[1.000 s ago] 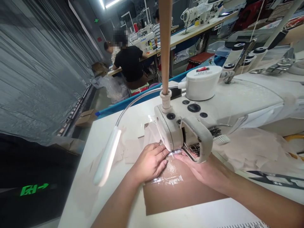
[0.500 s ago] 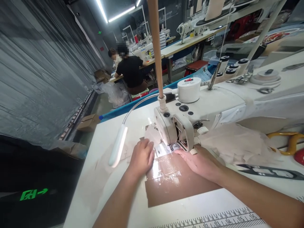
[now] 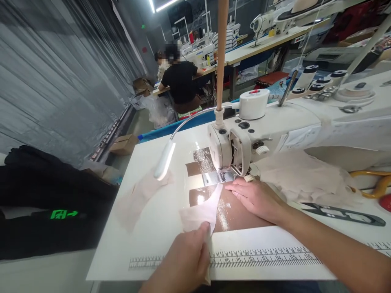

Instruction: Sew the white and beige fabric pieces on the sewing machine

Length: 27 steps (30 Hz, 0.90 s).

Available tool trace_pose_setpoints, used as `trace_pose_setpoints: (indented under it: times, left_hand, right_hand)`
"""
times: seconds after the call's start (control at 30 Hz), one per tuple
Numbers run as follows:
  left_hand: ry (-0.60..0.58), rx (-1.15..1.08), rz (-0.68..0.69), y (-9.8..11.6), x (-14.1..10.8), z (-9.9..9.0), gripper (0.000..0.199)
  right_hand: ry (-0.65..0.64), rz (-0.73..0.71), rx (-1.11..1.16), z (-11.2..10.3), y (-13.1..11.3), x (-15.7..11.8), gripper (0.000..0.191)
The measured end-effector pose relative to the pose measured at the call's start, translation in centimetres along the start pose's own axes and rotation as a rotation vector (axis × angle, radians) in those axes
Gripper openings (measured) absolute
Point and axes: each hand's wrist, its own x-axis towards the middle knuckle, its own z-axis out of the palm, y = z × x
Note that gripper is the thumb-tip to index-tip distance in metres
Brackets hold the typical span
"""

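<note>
My left hand point(image 3: 191, 248) is closed on a thin pale pink fabric piece point(image 3: 200, 213), pinched between thumb and fingers near the table's front. The piece's narrow end reaches up toward the presser foot of the white sewing machine point(image 3: 220, 146). My right hand point(image 3: 255, 199) lies flat with its fingers stretched out, just right of the fabric's tip and below the needle area. Under it is a brown sheet point(image 3: 241, 217) with shiny clear tape on the table. A metal plate point(image 3: 210, 179) shows under the machine head; the needle itself is too small to make out.
A lit gooseneck lamp point(image 3: 165, 160) hangs left of the machine. More pale fabric point(image 3: 137, 199) lies at left, and a pile point(image 3: 305, 175) at right. Black thread snips point(image 3: 345, 213) and yellow-handled scissors point(image 3: 375, 185) lie at right. A printed ruler point(image 3: 256, 256) runs along the front. Co-workers sit beyond.
My left hand has come from beside the presser foot toward me, drawing the pale fabric across the brown sheet. My right hand stays near the needle. The camera view has shifted.
</note>
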Motion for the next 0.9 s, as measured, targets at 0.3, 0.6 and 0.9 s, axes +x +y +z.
trace_pose_setpoints:
  times: [0.3, 0.6, 0.9]
  left_hand:
    - [0.050, -0.103, 0.068, 1.1, -0.7, 2.1, 0.045]
    - [0.031, -0.330, -0.027, 1.5, -1.0, 2.2, 0.028]
    - [0.050, -0.433, -0.045, 1.8, -1.3, 1.9, 0.026]
  right_hand:
    - [-0.010, -0.123, -0.022, 0.2, -0.3, -0.4, 0.036]
    - [-0.199, -0.262, 0.101, -1.1, -1.2, -0.5, 0.032]
    - [-0.327, -0.131, 0.282, -4.8, -2.8, -2.7, 0.025]
